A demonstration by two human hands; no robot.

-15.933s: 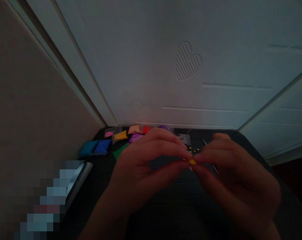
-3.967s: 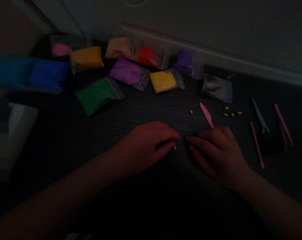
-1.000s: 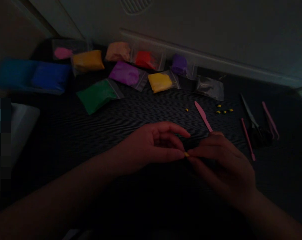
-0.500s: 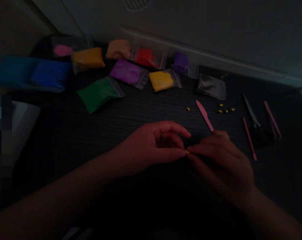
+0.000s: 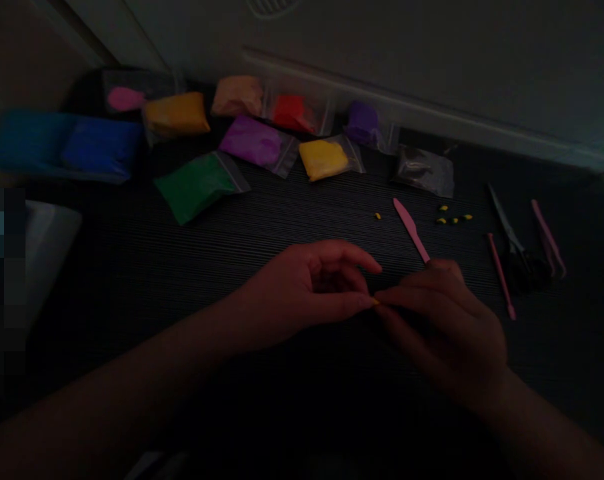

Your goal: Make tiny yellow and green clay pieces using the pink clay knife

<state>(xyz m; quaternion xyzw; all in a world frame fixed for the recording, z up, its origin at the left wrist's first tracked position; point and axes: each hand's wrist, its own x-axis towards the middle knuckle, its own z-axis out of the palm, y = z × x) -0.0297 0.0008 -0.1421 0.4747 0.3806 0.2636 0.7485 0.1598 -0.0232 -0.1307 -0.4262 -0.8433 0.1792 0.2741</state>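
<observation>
A tiny piece of yellow clay (image 5: 376,303) is pinched where the fingertips of both hands meet, mostly covered by them. My left hand (image 5: 322,283) presses its thumb tip against the piece, with the index finger curved above and apart. On the other side, my right hand (image 5: 452,327) has its thumb and index finger closed on it. A pink plastic clay knife (image 5: 411,230) lies just beyond my right hand, which hides its lower end. Farther back sit a single small yellow bit (image 5: 377,216) and several little yellow-and-dark pieces (image 5: 455,221).
Bags of coloured clay line the back, among them green (image 5: 197,189), yellow (image 5: 325,160), purple (image 5: 252,141), blue (image 5: 102,148) and black (image 5: 425,171). At right lie a pink stick tool (image 5: 501,277), scissors (image 5: 507,227) and pink tweezers (image 5: 547,233). A pale wall edge (image 5: 432,117) borders the table.
My left thumb has slid slightly right over the yellow clay, and less of it shows. Both hands otherwise keep their place; the view has shifted a little.
</observation>
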